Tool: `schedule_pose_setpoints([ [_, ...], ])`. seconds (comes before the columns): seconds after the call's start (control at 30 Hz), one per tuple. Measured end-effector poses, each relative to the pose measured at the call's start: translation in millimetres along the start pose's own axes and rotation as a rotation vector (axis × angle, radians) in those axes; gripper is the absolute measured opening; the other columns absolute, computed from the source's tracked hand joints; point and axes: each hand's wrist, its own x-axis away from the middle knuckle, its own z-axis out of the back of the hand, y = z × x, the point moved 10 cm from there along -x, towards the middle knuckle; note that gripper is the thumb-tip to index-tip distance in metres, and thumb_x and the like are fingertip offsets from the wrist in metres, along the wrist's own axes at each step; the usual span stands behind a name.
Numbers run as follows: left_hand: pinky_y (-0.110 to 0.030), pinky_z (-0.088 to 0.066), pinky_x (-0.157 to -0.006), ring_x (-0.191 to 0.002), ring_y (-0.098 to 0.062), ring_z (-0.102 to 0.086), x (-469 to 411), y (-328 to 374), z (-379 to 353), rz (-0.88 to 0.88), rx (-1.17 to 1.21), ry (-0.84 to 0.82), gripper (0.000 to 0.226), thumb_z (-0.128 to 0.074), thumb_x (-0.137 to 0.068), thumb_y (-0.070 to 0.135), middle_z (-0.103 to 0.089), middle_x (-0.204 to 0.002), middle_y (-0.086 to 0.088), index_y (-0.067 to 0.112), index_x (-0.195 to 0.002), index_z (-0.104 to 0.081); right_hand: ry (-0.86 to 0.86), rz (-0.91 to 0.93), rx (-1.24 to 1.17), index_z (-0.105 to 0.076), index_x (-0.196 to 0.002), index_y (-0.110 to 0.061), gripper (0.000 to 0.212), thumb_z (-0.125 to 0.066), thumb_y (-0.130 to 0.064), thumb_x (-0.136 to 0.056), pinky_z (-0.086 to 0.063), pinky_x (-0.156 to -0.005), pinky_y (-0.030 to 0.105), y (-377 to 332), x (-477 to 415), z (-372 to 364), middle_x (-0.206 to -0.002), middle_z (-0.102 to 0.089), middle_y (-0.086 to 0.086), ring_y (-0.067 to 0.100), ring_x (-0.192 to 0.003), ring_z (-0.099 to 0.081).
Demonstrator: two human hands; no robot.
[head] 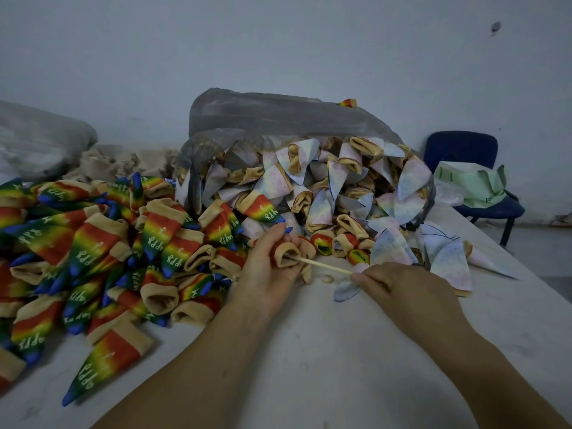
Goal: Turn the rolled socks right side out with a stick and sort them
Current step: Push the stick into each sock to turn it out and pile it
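Far left, rear: grey plastic sack [40, 140], lying on its side, contents not legible. Just beside it, loose beige fabric heap [123, 162].

Left foreground: rainbow socks [93, 243], large pile, outside the bags, spread over white table [309, 351]; beige cuffs, blue toes, white lettering showing.

Centre: left hand [272, 264], fingers curled round 1 sock [288, 253], beige cuff open toward the right, blue toe tip showing above the fingers. Held at the near edge of the rainbow pile, just above the table.

Stick [322, 267]: thin, pale, 1 end inside the held cuff, other end pinched in right hand [390, 283], thumb and fingertips closed on it.

Behind the hands: a few rolled socks [323, 243] on the table, rainbow colour inside beige cuffs.

Centre rear: translucent plastic bag [278, 116], on its side, mouth toward the camera; packed with pale socks [340, 187], faded print, beige cuffs, spilling from the mouth onto the table to the right. 1 rainbow piece [348, 103] on top of the bag.

Far right: blue chair [464, 150] against the wall, carrying a pale green bag [473, 184], contents hidden.
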Motion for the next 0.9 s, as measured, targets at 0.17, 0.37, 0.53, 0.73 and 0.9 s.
schedule_pose_setpoints([
  [0.17,-0.023,-0.048,-0.046,-0.041,-0.010,-0.045,1.4,-6.0,-10.1,0.002,0.043,0.002,0.023,-0.070,-0.075,0.009,-0.041,-0.048,0.000,0.008,-0.092,-0.055,0.012,0.030,0.038,-0.066,-0.089,-0.036,0.067,-0.007,-0.067,-0.080,-0.035,-0.051,0.017,-14.5,1.5,2.8,-0.078,-0.062,-0.010,0.006,-0.067,-0.056],
  [0.37,-0.017,-0.034,-0.038,-0.035,-0.006,-0.027,4.8,-10.7,-23.2,0.054,0.298,-0.079,0.028,-0.063,-0.084,0.030,-0.026,-0.045,0.006,0.012,-0.064,-0.052,-0.065,-0.095,-0.019,-0.057,-0.084,-0.033,0.051,-0.015,-0.063,-0.089,-0.039,-0.051,0.026,-34.9,6.8,-19.9,-0.067,-0.051,-0.008,0.009,-0.060,-0.053],
  [0.53,-0.018,-0.038,-0.042,-0.038,-0.005,-0.031,2.3,-3.3,-12.6,-0.067,0.048,0.018,0.031,-0.061,-0.088,0.036,-0.030,-0.049,0.006,0.013,-0.070,-0.051,-0.250,-0.362,-0.602,-0.061,-0.064,-0.031,0.041,-0.042,-0.053,-0.093,-0.041,-0.063,0.021,-30.0,17.3,-58.6,-0.071,-0.063,-0.015,-0.001,-0.068,-0.057],
  [0.73,-0.030,-0.057,-0.064,-0.056,-0.015,-0.057,5.4,-13.9,-9.2,-0.047,-0.217,-0.059,0.041,-0.058,-0.097,0.030,-0.051,-0.057,-0.001,0.016,-0.059,-0.054,-0.131,-0.197,-0.302,-0.053,-0.068,-0.039,0.049,-0.018,-0.071,-0.080,-0.049,-0.066,0.029,-22.1,10.2,-27.8,-0.073,-0.063,-0.012,0.004,-0.072,-0.058],
  [0.9,-0.028,-0.056,-0.060,-0.054,-0.015,-0.056,8.2,-14.0,-9.5,-0.014,-0.133,-0.042,0.041,-0.063,-0.092,0.025,-0.049,-0.054,0.000,0.017,-0.053,-0.051,-0.058,0.070,-0.183,-0.056,-0.098,-0.046,0.020,-0.039,-0.054,-0.092,-0.036,-0.055,0.018,-33.7,5.9,4.0,-0.076,-0.061,-0.018,0.001,-0.069,-0.056],
])
